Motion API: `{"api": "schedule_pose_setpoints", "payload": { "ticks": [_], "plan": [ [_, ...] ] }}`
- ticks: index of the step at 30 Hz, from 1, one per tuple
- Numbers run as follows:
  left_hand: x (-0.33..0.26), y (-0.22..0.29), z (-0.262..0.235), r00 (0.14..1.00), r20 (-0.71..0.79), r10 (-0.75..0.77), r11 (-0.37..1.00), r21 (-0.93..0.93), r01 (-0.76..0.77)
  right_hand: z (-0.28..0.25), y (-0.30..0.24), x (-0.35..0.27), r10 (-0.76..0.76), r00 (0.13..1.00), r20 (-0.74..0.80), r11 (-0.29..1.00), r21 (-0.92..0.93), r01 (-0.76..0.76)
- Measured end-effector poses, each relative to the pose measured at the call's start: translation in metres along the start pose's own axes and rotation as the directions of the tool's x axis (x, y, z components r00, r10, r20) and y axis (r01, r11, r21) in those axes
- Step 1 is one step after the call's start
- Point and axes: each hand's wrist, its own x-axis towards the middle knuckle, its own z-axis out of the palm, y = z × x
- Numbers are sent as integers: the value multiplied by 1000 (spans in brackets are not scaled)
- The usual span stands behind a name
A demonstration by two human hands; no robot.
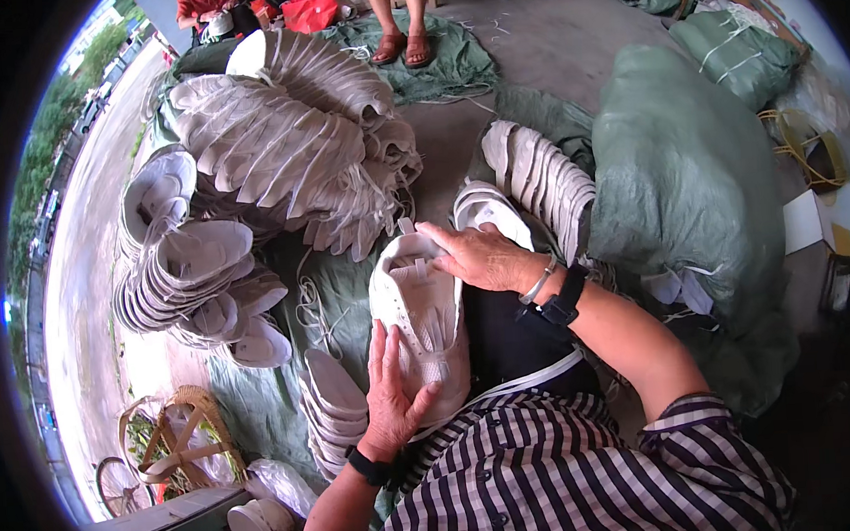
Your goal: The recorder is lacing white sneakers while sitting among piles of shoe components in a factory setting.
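Observation:
A white lace-up shoe upper [428,313] lies on my lap, its heel end away from me and its toe end toward me. White lace or strap pieces cross its opening. My right hand [487,259] grips the rim near the heel, index finger reaching along the edge; some fingertips are hidden. Flat against the left side near the toe rests my left hand [395,392], fingers stretched out and thumb spread over the toe. Beside it stands a small stack of white shoe pieces [334,405]. Just beyond my right hand sits another white upper [489,207].
Large piles of nested white uppers [274,139] and stacked pieces [185,268] lie ahead and left on green sheeting [259,399]. To the right bulges a big green sack [685,175]. A woven basket [189,436] stands lower left. Other people's feet [404,45] show at the back.

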Motion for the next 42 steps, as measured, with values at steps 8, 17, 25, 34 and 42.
{"api": "schedule_pose_setpoints", "payload": {
  "ticks": [8,17,25,34,42],
  "plan": [
    [-3,2,1,1000,5,-3,998,69,3,-16,-11,-2,65,989,130,998,-1,-66],
    [-29,28,-3,938,189,291,853,392,-344,-1,-19,-30,-57,983,-177,998,6,59],
    [-40,27,10,958,112,264,883,373,-287,-22,-57,-131,-312,848,428,834,-304,461],
    [1,64,-23,963,89,256,932,241,-270,-29,-65,-135,-161,952,260,987,41,156],
    [13,79,-4,941,333,59,988,-157,-6,-33,-85,-121,-159,985,65,986,71,154]
  ]
}}
